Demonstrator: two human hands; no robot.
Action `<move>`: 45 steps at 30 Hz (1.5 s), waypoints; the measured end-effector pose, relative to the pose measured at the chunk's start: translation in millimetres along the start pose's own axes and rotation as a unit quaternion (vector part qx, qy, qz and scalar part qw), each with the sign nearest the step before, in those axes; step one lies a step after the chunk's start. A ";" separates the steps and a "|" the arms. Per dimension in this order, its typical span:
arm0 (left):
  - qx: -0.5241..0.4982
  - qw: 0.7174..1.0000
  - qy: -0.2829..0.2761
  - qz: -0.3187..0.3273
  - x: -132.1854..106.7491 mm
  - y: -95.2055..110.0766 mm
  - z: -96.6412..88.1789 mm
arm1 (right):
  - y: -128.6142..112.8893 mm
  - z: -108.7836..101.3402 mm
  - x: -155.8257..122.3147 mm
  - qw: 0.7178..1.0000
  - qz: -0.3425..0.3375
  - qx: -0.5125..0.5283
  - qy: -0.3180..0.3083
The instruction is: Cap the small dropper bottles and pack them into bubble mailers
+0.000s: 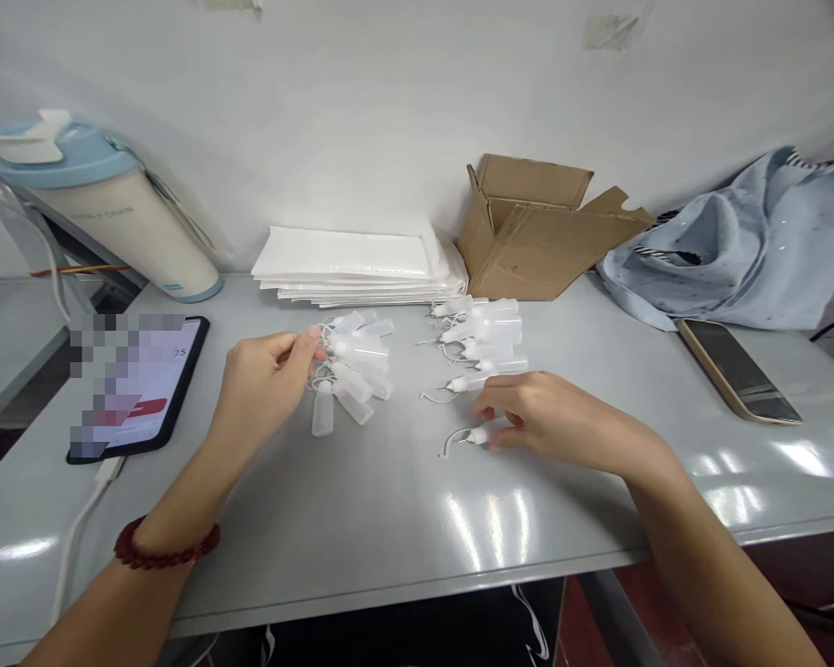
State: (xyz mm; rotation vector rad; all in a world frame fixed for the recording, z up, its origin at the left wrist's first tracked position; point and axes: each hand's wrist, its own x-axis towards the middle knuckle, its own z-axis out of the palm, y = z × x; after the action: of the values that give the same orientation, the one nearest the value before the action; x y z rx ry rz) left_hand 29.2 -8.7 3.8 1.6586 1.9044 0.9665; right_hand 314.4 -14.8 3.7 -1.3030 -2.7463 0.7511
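Note:
Small translucent needle-tip bottles (pixel 361 357) lie in a loose pile left of the middle, with thin white looped tethers at their tips. At the pile's left edge, my left hand (pixel 271 375) is closed in a pinch on the tip end of one bottle. A second group of needle-tip bottles (pixel 490 329) lies right of the middle, tips pointing left. Just in front of that group, my right hand (pixel 552 417) has its thumb and fingers around a single needle-tip bottle (pixel 478 434) lying on the table, its body partly hidden by the fingers.
White padded envelopes (pixel 347 259) are stacked against the wall beside an open cardboard box (pixel 549 245). A drink flask (pixel 125 213) and a phone (pixel 145 389) on a cable are at left. Another phone (pixel 737 371) and pale blue cloth (pixel 737 241) lie right on the grey table (pixel 361 528).

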 end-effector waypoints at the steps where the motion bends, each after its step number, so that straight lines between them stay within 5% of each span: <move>1: 0.010 1.000 0.007 0.011 -1.2 -0.4 0.3 | 1.2 0.5 -0.4 1.000 -0.001 -0.006 -0.001; 8: 0.044 0.997 0.022 0.051 -18.8 5.9 7.2 | -6.3 -1.2 0.7 0.999 -0.028 0.016 0.009; 12: 0.039 0.997 0.019 0.069 -22.6 9.3 3.7 | -14.9 1.0 4.4 0.995 -0.039 0.042 0.082; 18: -0.086 0.965 -0.248 0.030 -23.8 14.2 -0.4 | -23.1 11.3 10.7 0.985 -0.082 0.075 0.135; 23: -0.109 0.932 -0.346 0.013 -27.1 19.6 2.3 | -27.5 14.3 12.7 0.978 -0.105 0.097 0.155; 33: -0.126 0.948 -0.291 0.013 -27.4 16.0 4.2 | -28.5 15.9 14.1 0.975 -0.123 0.098 0.158; 45: -0.133 0.939 -0.315 0.044 -28.8 14.1 9.4 | -31.6 17.0 10.6 0.957 -0.120 0.186 0.189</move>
State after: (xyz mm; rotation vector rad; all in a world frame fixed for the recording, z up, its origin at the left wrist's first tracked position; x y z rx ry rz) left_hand 50.9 -34.1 4.6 1.6390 1.2286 0.5849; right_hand 281.0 -31.1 0.2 -0.9055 -2.2653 0.8400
